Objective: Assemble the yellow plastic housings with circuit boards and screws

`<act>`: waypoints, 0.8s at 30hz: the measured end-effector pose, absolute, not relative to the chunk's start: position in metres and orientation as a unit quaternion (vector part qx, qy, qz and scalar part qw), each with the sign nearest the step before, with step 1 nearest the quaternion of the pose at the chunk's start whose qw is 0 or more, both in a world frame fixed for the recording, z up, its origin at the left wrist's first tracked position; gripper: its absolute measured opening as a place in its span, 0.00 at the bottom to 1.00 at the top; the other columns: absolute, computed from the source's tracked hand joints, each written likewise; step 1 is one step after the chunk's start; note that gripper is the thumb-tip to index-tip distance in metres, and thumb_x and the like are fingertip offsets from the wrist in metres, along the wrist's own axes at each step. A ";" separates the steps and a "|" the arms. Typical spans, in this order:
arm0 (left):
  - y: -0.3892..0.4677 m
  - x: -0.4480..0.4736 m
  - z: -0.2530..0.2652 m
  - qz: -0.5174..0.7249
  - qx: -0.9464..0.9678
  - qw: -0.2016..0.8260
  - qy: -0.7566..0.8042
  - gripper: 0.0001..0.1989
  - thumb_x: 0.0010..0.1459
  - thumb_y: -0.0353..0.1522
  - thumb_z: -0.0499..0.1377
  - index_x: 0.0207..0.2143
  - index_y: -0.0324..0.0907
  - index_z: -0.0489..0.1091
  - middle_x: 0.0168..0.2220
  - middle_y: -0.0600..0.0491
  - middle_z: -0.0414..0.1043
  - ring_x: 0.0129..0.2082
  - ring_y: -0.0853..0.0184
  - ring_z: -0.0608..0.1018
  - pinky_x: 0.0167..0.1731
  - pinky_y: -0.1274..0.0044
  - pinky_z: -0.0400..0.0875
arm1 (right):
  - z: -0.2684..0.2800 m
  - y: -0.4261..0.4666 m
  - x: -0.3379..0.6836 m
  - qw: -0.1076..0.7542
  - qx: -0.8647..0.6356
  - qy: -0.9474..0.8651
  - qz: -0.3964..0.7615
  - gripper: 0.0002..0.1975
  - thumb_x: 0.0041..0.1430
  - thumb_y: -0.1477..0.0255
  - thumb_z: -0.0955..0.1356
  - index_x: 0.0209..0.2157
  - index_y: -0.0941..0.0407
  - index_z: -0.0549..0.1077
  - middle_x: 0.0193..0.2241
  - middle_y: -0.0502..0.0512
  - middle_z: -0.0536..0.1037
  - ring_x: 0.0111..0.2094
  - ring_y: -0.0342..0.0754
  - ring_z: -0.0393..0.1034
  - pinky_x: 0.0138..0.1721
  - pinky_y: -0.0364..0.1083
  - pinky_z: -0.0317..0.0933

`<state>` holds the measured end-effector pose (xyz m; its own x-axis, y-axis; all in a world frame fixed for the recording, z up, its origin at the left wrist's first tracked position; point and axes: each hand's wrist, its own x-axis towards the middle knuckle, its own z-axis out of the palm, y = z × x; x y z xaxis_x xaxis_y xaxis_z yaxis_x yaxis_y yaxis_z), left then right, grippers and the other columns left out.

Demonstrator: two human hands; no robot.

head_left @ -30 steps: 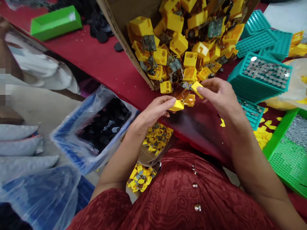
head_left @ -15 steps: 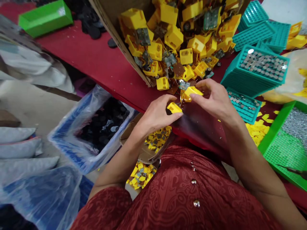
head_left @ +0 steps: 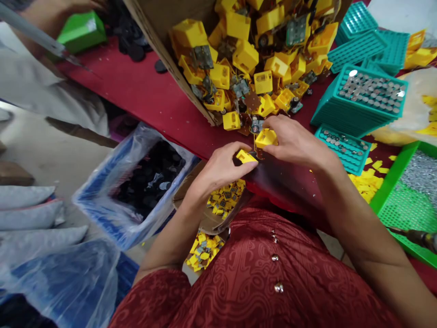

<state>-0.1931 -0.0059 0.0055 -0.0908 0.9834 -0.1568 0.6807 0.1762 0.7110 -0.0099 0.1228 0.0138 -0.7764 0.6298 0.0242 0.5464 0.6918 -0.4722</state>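
My left hand (head_left: 223, 164) is closed round a small yellow plastic housing (head_left: 246, 157), pinched between thumb and fingers. In my right hand (head_left: 290, 139) is another yellow plastic housing (head_left: 266, 138), its hollow side partly showing. Thin wires run near both pieces. A small grey part (head_left: 256, 125) lies just beyond the right-hand housing; whether it is joined to it I cannot tell. Past my hands, a cardboard box (head_left: 164, 64) lies open towards me, heaped with yellow housings (head_left: 246, 57) with wires and grey parts among them.
Teal trays (head_left: 362, 100) with small round metal pieces stand at right, beside a green basket (head_left: 378, 196) of metal bits and a screwdriver-like tool (head_left: 416, 237). Below left is a lined blue crate (head_left: 99, 191) of black parts. Another person's arm (head_left: 51, 16) reaches in at top left.
The right-hand housing has turned and moved slightly left, closer to the left-hand piece. Another person's arm has come in at top left, over the green bin. The tool at right has shifted into view.
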 end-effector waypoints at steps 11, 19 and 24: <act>0.001 -0.207 0.017 0.454 0.395 0.572 0.558 0.29 0.48 0.53 0.76 0.44 0.40 0.83 0.40 0.49 0.82 0.35 0.69 0.78 0.29 0.82 0.72 | -0.020 0.094 0.032 0.165 -0.300 -0.917 0.206 0.23 0.72 0.57 0.68 0.60 0.57 0.72 0.52 0.64 0.78 0.53 0.59 0.73 0.56 0.60 0.71; 0.001 -0.204 0.021 0.491 0.350 0.585 0.542 0.26 0.45 0.49 0.79 0.39 0.40 0.85 0.36 0.51 0.82 0.32 0.72 0.79 0.28 0.85 0.74 | -0.028 0.115 -0.019 0.159 -0.359 -0.904 0.169 0.16 0.70 0.72 0.68 0.58 0.55 0.76 0.54 0.64 0.76 0.54 0.60 0.70 0.57 0.59 0.68; 0.003 -0.207 0.021 0.504 0.324 0.594 0.537 0.23 0.50 0.47 0.77 0.40 0.39 0.84 0.34 0.50 0.83 0.32 0.70 0.82 0.28 0.84 0.76 | -0.019 0.117 -0.035 0.117 -0.394 -0.901 0.141 0.07 0.67 0.73 0.72 0.46 0.55 0.77 0.53 0.63 0.76 0.53 0.61 0.70 0.53 0.58 0.69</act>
<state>-0.2066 0.0029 0.0206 -0.0849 0.9466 -0.3112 -0.2515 0.2819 0.9259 -0.0347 0.1167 -0.0194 -0.6626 0.7424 0.0992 0.6763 0.6499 -0.3467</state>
